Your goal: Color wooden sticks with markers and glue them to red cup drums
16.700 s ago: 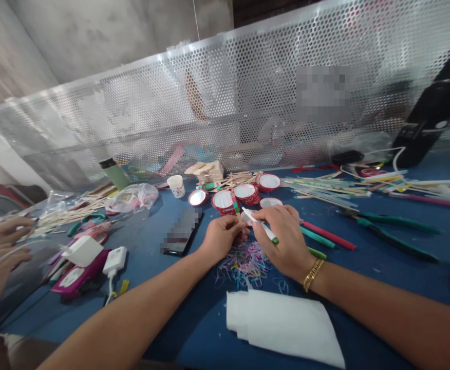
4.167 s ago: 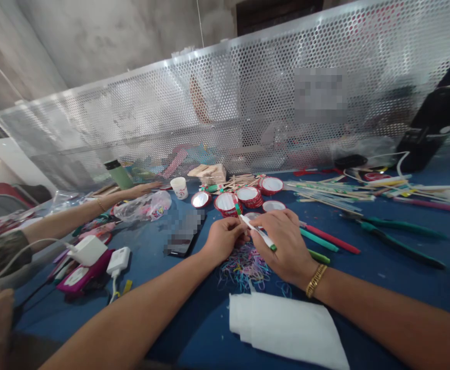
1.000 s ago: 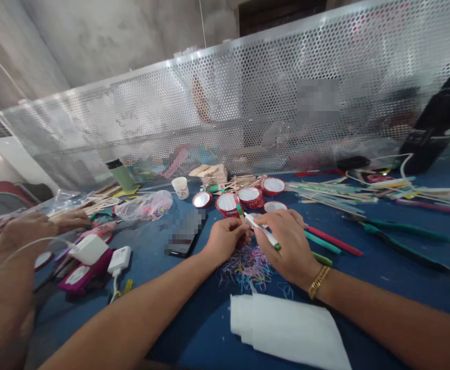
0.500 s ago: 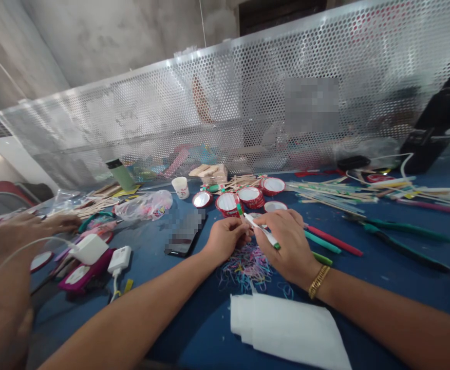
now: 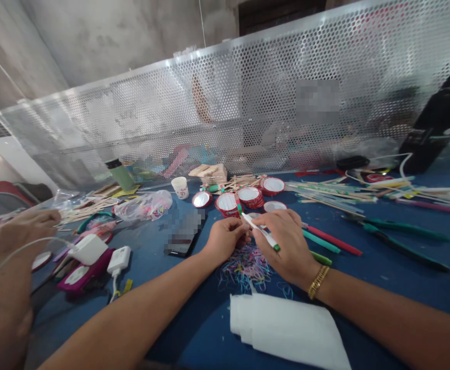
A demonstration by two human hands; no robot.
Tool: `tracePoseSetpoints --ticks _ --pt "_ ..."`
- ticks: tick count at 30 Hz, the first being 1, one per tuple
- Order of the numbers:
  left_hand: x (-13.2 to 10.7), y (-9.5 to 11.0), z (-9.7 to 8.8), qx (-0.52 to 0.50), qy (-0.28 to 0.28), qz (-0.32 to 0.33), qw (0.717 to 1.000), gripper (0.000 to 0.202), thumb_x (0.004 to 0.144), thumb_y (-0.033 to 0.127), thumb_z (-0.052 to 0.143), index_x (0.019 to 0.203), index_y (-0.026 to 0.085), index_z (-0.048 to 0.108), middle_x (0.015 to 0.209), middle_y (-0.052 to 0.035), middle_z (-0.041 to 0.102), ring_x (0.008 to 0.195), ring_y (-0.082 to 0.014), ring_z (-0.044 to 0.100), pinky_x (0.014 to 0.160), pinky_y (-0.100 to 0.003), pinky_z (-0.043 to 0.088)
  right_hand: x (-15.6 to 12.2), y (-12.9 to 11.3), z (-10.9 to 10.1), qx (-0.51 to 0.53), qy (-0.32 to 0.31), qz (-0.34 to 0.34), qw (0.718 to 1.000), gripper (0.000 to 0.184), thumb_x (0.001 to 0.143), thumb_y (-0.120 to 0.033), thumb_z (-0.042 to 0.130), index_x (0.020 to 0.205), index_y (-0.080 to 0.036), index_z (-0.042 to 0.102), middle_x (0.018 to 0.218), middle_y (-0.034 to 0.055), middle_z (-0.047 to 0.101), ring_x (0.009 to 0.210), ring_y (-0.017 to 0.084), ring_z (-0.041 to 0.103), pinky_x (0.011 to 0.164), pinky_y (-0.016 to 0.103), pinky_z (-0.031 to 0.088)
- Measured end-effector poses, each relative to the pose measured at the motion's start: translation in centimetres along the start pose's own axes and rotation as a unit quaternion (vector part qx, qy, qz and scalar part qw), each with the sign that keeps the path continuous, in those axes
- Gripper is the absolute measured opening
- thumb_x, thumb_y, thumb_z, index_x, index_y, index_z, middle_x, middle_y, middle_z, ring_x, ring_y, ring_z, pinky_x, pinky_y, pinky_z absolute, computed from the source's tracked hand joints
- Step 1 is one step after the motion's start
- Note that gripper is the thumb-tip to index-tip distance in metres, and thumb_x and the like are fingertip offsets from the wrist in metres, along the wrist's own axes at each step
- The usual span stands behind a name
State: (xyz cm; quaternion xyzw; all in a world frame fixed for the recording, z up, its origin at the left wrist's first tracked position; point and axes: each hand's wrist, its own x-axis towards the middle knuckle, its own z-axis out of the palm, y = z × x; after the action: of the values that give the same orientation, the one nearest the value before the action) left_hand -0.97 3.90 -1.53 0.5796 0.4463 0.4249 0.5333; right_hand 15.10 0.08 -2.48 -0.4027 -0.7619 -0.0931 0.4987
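My left hand (image 5: pixel 224 239) is closed on a thin flat stick (image 5: pixel 239 203), which points up and away and has red and green colouring near its far end. In my right hand (image 5: pixel 286 240) is a white marker (image 5: pixel 262 232) with a green end, its tip against or very near the green part of the stick. Whether they touch I cannot tell. Under both hands lies a heap of tangled pastel threads (image 5: pixel 251 267). Just beyond are several round red-rimmed pieces with pale tops (image 5: pixel 228 203), some stacked.
A phone (image 5: pixel 186 234) and a paper cup (image 5: pixel 180 188) are left of centre. White rolled sheeting (image 5: pixel 286 326) lies in front. Coloured markers (image 5: pixel 335 240), pliers (image 5: pixel 406 241) and sticks (image 5: pixel 333 191) lie right. A co-worker's hand (image 5: pixel 24 231) and a white charger (image 5: pixel 90 249) are left.
The co-worker's hand at the left has drawn back a little to the left. My hands, the stick and the marker have barely moved.
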Motion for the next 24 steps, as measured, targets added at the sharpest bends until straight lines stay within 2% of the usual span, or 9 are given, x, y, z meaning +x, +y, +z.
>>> tracePoseSetpoints --ticks 5,9,14,19,24 --pt "-0.12 0.12 0.03 0.006 0.002 0.0 1.0 0.022 0.075 0.031 0.071 0.061 0.015 0.063 0.053 0.0013 0.061 0.044 -0.0082 0.049 0.046 -0.02 0.036 0.0 -0.02 0.01 -0.01 0.013 0.014 1.0 0.012 0.094 -0.027 0.05 0.098 -0.022 0.06 0.093 0.004 0.069 0.09 0.022 0.058 0.086 0.041 0.035" --pt "-0.08 0.07 0.04 0.002 0.0 0.005 1.0 0.024 0.074 0.034 0.073 0.062 0.016 0.063 0.052 0.0018 0.06 0.045 -0.0086 0.05 0.047 -0.02 0.036 0.0 -0.02 0.02 0.004 0.0 -0.002 1.0 0.011 0.094 -0.027 0.051 0.097 -0.022 0.061 0.094 0.0034 0.07 0.092 0.022 0.058 0.088 0.04 0.035" --pt "-0.09 0.05 0.0 0.013 0.001 -0.003 1.0 0.027 0.074 0.037 0.074 0.062 0.015 0.063 0.054 0.0011 0.061 0.045 -0.0084 0.05 0.047 -0.02 0.037 -0.04 0.03 0.06 -0.006 0.014 0.019 1.0 0.013 0.093 -0.027 0.051 0.099 -0.021 0.061 0.094 0.0043 0.07 0.092 0.022 0.058 0.087 0.041 0.034" --pt "-0.01 -0.17 -0.04 0.01 -0.004 0.006 1.0 0.03 0.07 0.041 0.076 0.063 0.015 0.063 0.055 0.0008 0.062 0.048 -0.0094 0.052 0.05 -0.021 0.04 0.07 -0.19 -0.09 0.008 0.003 -0.007 1.0 0.011 0.095 -0.026 0.051 0.098 -0.022 0.061 0.096 0.0034 0.071 0.093 0.021 0.059 0.088 0.041 0.035" --pt "-0.01 -0.12 -0.08 0.029 -0.002 0.01 1.0 0.029 0.071 0.041 0.076 0.063 0.016 0.065 0.054 0.0005 0.062 0.048 -0.0099 0.052 0.05 -0.022 0.039 0.02 -0.14 -0.06 -0.004 0.005 0.005 1.0 0.012 0.094 -0.027 0.051 0.098 -0.022 0.061 0.095 0.0041 0.07 0.092 0.022 0.059 0.088 0.041 0.035"
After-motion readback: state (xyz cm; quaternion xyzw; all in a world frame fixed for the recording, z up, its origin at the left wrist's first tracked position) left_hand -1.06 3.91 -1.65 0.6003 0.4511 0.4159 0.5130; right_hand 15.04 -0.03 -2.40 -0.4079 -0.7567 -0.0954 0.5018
